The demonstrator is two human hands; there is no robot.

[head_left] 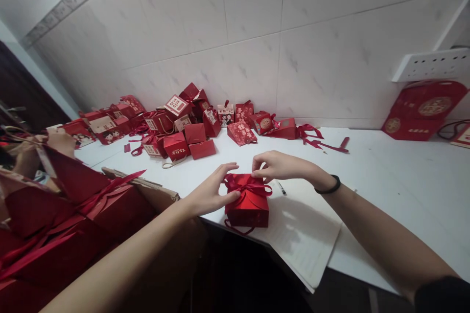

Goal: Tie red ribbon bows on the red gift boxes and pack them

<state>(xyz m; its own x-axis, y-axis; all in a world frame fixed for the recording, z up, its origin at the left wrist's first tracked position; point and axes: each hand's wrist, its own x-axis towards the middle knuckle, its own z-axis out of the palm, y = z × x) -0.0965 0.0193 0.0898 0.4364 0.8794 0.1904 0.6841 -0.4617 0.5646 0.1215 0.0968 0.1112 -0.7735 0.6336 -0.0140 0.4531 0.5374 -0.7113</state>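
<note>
Near the table's front edge stands a small red gift box (246, 212). A dark red ribbon (249, 188) is tied in a bow across its top, and a cord handle hangs down its front. My left hand (211, 190) is at the box's left side, fingers spread and thumb resting on the ribbon by the bow. Over the back right of the lid is my right hand (277, 165). Its fingers are curled and pinched together close to the bow; what they hold, if anything, is hidden.
Several red gift boxes (176, 145) are piled along the tiled wall, with loose ribbons (312, 137) beside them. A notebook (304, 234) and a pen (281, 188) lie right of the box. A cardboard carton (157, 193) of red boxes fills the lower left; another person's hand (62, 142) shows behind.
</note>
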